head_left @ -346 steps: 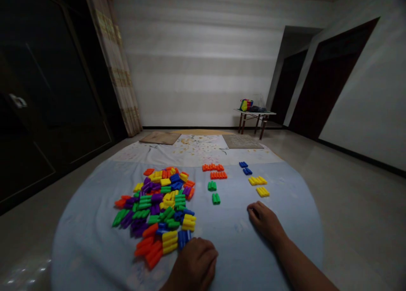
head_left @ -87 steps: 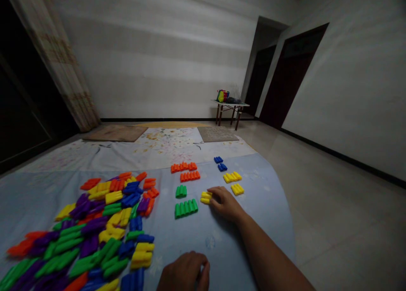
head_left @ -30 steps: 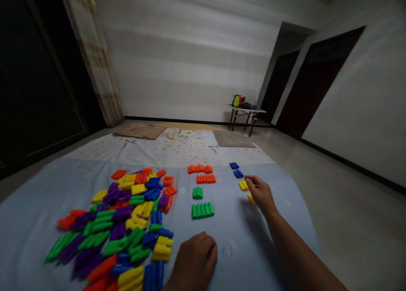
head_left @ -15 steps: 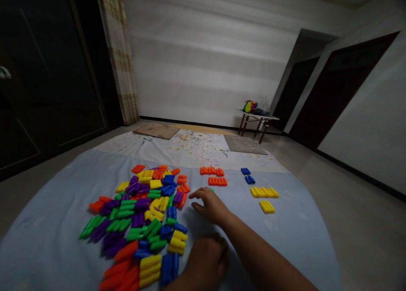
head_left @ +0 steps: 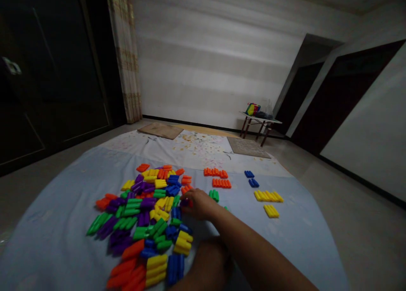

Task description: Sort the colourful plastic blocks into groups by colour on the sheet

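Observation:
A pile of bullet-shaped plastic toy blocks (head_left: 133, 212), joined in short rows of orange, yellow, green, blue and purple, covers the left of the cloth. At the pile's right edge, my right hand (head_left: 199, 203) has its fingers bent down over a purple and orange block (head_left: 186, 202), largely covered by them. Closer to me, my left hand (head_left: 211, 257) is curled low over the cloth beside a blue block (head_left: 175, 269). My right forearm covers its fingertips, so anything in them is hidden. A green block (head_left: 214, 195) lies just beyond my right wrist.
Separate rows lie on the right: orange blocks (head_left: 221, 183), blue blocks (head_left: 253, 182) and yellow blocks (head_left: 268, 196). A pale blue and floral cloth (head_left: 282, 248) covers the round surface. Brown mats (head_left: 249, 147) sit at its far edge, with a small table (head_left: 261, 120) beyond.
My right hand has moved left and down from above the cloth onto the pile's edge, its fingers closing at the block. My left hand stays low. The view has shifted slightly.

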The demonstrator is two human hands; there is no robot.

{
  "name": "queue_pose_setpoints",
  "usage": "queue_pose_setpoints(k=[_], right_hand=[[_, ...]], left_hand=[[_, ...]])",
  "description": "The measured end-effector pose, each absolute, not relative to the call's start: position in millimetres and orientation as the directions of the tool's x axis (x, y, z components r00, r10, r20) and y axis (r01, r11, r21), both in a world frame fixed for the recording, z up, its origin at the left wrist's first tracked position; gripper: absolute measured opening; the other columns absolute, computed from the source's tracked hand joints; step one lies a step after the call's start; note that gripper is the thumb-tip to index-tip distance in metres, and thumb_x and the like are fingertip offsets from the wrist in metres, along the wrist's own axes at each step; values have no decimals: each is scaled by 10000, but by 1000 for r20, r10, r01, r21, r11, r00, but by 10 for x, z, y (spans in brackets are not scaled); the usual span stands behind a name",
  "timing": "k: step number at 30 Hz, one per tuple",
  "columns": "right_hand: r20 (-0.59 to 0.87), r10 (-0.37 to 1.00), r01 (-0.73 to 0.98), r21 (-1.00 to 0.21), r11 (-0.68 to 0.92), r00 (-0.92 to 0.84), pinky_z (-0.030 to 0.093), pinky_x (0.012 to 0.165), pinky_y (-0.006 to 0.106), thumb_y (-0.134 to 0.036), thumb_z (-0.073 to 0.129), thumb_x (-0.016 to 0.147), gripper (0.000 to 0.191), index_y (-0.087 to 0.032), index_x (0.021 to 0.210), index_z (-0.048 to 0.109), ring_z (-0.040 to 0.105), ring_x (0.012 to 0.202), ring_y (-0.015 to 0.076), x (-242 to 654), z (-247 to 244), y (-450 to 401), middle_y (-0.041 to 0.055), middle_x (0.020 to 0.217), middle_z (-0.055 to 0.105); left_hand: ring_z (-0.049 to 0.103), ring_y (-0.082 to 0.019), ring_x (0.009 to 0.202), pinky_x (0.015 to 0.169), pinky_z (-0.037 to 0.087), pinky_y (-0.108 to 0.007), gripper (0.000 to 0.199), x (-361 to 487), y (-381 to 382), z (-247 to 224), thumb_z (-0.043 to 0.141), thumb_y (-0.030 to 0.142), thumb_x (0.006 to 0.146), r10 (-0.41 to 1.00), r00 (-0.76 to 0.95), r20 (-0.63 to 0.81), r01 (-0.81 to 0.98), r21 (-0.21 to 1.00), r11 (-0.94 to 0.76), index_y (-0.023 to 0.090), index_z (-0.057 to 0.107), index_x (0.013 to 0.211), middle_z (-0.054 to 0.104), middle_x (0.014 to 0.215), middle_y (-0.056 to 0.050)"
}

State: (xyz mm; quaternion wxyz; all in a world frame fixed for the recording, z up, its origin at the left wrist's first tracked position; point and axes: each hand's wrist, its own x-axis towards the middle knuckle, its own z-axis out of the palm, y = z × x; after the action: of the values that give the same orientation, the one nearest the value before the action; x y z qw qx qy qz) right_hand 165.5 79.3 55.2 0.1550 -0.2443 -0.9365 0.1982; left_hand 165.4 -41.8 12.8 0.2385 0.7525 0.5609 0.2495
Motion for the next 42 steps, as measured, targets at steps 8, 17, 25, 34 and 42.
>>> queue_pose_setpoints(k=[8, 17, 25, 34, 42], right_hand=[[178, 707, 97, -939, 330, -685, 493, 708, 260, -197, 442, 773, 265, -188, 952, 636, 636, 757, 128, 1862, 583, 848, 1, 813, 697], [392, 878, 455, -751, 479, -276, 480, 836, 355, -203, 469, 772, 357, -191, 1101, 606, 605, 942, 186, 2846, 402, 1118, 74, 1060, 653], [357, 866, 674, -547, 497, -350, 403, 950, 382, -139, 518, 718, 323, -203, 1002, 657, 559, 1036, 211, 3373, 96, 1131, 73, 1066, 646], [287, 933, 802, -492, 339, -218, 400, 917, 324, -319, 572, 761, 333, -165, 1050, 633, 540, 1002, 222, 3294, 182, 1078, 114, 1026, 597], [252, 930, 775, -518, 363, -267, 427, 855, 287, -222, 548, 750, 265, -170, 990, 647, 560, 909, 185, 3382, 251, 962, 87, 963, 608]], left_hand=[[609, -194, 785, 701, 442, -298, 221, 1627, -445, 208, 410, 211, 791, 961, 269, 56, 831, 491, -261, 192, 623, 843, 657, 847, -68], [575, -152, 813, 721, 410, -272, 202, 1635, -446, 234, 385, 190, 816, 965, 250, 83, 822, 508, -257, 212, 585, 836, 631, 873, -25], [576, -154, 835, 732, 413, -267, 218, 1638, -451, 279, 369, 181, 824, 967, 244, 66, 822, 515, -243, 211, 585, 828, 628, 867, -26], [574, -148, 832, 747, 413, -262, 226, 1634, -452, 318, 367, 192, 832, 969, 240, 53, 823, 518, -232, 222, 590, 819, 623, 860, -21], [569, -151, 838, 758, 402, -272, 233, 1618, -426, 254, 355, 233, 854, 965, 251, 76, 810, 529, -252, 229, 587, 839, 616, 861, -21]])
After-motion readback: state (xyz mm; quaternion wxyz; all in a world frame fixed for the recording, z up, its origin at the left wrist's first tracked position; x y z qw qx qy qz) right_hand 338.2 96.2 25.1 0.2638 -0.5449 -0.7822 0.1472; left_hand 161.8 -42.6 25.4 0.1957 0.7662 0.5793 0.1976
